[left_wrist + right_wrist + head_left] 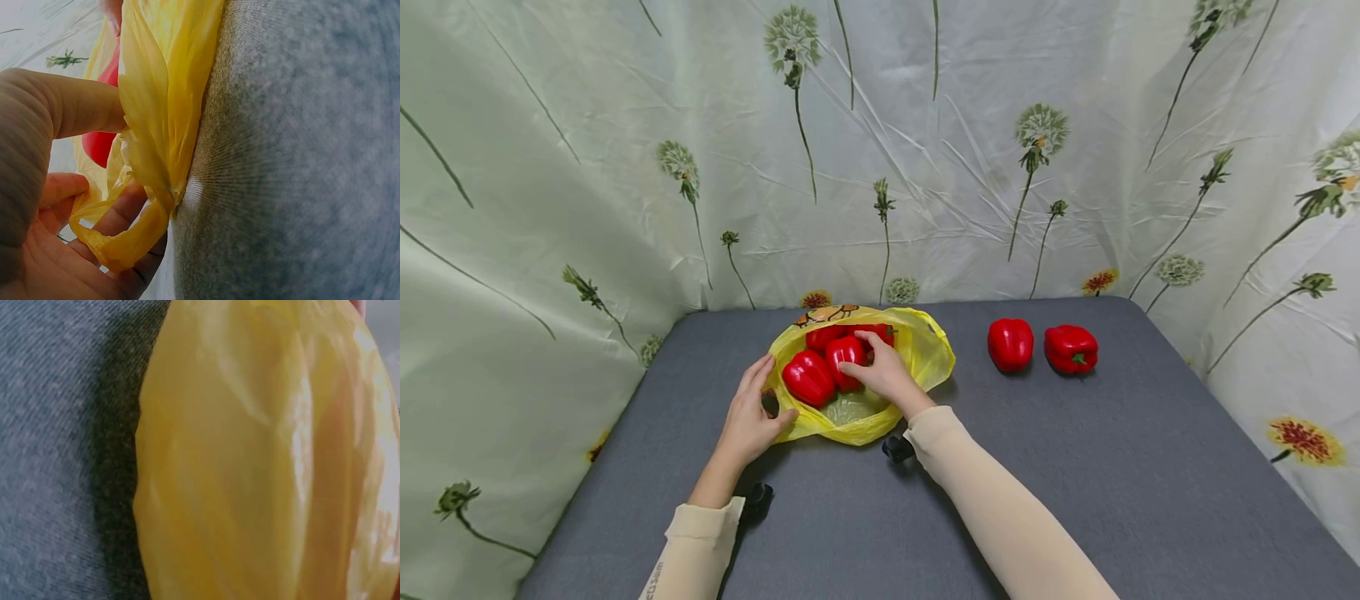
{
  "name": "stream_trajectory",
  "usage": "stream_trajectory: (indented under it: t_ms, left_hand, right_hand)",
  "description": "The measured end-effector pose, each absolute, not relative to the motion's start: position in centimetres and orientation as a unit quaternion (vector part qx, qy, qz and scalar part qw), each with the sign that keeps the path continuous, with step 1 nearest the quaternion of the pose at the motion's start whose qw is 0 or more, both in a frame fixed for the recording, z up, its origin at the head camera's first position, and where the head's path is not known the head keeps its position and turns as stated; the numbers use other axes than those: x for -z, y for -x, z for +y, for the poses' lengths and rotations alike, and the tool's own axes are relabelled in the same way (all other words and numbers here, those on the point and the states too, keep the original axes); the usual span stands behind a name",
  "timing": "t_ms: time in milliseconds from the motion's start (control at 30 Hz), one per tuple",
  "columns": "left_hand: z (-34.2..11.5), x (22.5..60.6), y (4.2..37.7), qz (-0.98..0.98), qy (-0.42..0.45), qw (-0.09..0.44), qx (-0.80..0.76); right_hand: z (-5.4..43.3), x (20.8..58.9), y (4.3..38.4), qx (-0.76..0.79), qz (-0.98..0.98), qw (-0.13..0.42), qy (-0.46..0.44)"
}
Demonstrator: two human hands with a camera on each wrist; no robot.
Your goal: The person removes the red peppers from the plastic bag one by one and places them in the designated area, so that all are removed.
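Observation:
A yellow plastic bag [936, 354] lies on the table with its mouth spread, several red bell peppers inside. My right hand [883, 371] reaches into it and holds one glossy bell pepper [842, 354] between thumb and fingers. Beside that one lies another bell pepper [808, 379], and more show behind. At the bag's left side, my left hand [752, 417] holds the rim. In the left wrist view its thumb presses the yellow film [150, 100], and a handle loop [125, 247] crosses its fingers. The bag fills most of the right wrist view [219, 456], hiding the right hand's grip.
Two more red bell peppers, one upright [1011, 345] and one with its green stem facing forward [1071, 349], sit right of the bag on the grey table [1075, 467]. A floral curtain [925, 167] hangs behind the table and along its sides.

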State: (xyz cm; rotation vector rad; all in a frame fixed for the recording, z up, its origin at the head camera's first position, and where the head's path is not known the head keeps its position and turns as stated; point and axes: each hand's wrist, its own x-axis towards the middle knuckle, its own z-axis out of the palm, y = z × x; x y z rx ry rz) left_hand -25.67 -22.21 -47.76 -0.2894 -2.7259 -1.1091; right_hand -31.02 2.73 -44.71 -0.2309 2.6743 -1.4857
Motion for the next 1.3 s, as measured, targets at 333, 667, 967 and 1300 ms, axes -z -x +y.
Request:
stream_trajectory:
  t_ms: [333,667,967,1300]
  left_hand:
    - [-22.3,47.7,25.7,-0.917,0.1,0.094,0.375]
    - [-22.3,47.8,25.7,-0.918,0.097,0.094,0.372]
    - [-22.1,47.8,25.6,-0.918,0.1,0.097,0.37]
    - [-22.1,47.8,25.6,-0.919,0.1,0.101,0.368]
  right_hand:
    - [2.2,44.6,30.9,0.492,0.867,0.047,0.062]
    - [1.9,45.1,30.8,0.489,0.869,0.043,0.056]
    - [2.0,44.9,30.6,0.484,0.873,0.035,0.052]
    - [3.2,43.6,30.8,0.501,0.861,0.032,0.076]
